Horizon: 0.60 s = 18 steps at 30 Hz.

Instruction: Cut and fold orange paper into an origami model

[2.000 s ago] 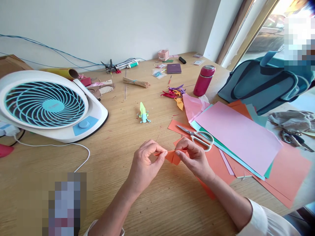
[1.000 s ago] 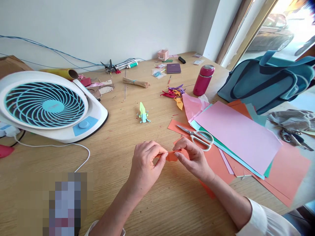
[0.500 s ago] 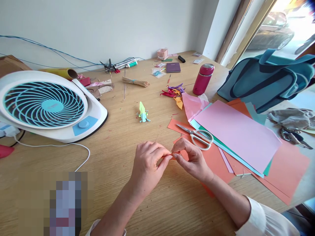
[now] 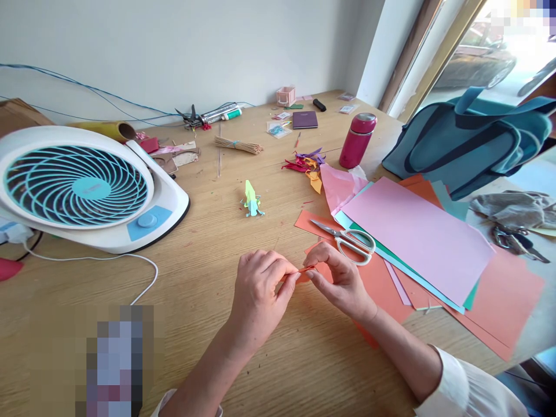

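Observation:
A small folded orange paper (image 4: 306, 269) is pinched between my two hands above the table. My left hand (image 4: 263, 289) grips its left end with thumb and forefinger. On its right end, the thumb and forefinger of my right hand (image 4: 341, 281) are closed. Just behind my right hand lie white-handled scissors (image 4: 356, 246), on orange sheets (image 4: 382, 289). A green and blue folded paper figure (image 4: 252, 200) stands on the table beyond my left hand.
At the left is a white fan (image 4: 78, 185) with its cable. Stacked pink paper (image 4: 421, 231), a magenta bottle (image 4: 358, 141) and a blue bag (image 4: 469, 139) are at the right. A stick bundle (image 4: 238, 145) and paper scraps (image 4: 304, 162) lie further back.
My hands stay close together on the orange paper, with a slight shift of the fingers. More of the folded piece shows between the fingertips. The camera view has shifted very slightly.

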{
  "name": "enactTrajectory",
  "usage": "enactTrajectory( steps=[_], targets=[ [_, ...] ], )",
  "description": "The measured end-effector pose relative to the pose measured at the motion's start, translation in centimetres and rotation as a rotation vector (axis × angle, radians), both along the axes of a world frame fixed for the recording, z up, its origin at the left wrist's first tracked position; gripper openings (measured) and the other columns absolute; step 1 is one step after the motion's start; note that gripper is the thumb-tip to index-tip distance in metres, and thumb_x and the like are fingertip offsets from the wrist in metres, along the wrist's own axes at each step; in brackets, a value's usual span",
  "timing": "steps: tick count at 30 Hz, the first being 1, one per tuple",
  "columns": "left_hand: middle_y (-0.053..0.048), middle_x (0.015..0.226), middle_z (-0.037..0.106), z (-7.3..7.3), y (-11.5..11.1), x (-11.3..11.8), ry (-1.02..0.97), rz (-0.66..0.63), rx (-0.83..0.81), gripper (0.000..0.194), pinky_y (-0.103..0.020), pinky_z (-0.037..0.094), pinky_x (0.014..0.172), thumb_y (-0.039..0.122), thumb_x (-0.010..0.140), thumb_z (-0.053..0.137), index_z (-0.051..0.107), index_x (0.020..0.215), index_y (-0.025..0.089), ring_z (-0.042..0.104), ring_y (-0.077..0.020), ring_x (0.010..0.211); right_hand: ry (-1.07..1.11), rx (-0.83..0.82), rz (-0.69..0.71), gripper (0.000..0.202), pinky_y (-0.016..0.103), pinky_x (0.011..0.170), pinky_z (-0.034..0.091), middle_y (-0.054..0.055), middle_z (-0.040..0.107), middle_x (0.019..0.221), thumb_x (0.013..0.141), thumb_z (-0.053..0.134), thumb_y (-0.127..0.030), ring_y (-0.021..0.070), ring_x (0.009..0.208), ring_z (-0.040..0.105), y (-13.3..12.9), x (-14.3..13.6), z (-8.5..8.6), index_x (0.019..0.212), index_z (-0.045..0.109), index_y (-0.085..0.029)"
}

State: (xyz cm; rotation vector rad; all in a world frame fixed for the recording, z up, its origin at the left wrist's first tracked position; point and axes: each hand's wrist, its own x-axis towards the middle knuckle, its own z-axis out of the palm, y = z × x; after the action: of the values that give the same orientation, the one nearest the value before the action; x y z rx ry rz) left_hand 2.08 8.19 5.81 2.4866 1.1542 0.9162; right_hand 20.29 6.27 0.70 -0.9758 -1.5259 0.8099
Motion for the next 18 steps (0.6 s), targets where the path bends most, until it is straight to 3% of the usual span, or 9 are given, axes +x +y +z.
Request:
enactTrajectory(
  steps=[18],
  targets=[
    [0.0, 0.082, 0.07, -0.05, 0.04, 0.08, -0.032, -0.027, -0.032, 0.013, -0.037, 0.04, 0.08, 0.016, 0.091, 0.062, 0.064, 0.079, 0.022, 0.059, -0.0187, 0.08, -0.001, 0.048, 0.033, 0.007, 0.04, 0.078, 0.049, 0.004, 0.062, 0.085, 0.092, 0.062, -0.02, 0.0204, 0.082, 0.057, 0.08, -0.02, 0.01, 0.087, 0.062, -0.025]
  ],
)
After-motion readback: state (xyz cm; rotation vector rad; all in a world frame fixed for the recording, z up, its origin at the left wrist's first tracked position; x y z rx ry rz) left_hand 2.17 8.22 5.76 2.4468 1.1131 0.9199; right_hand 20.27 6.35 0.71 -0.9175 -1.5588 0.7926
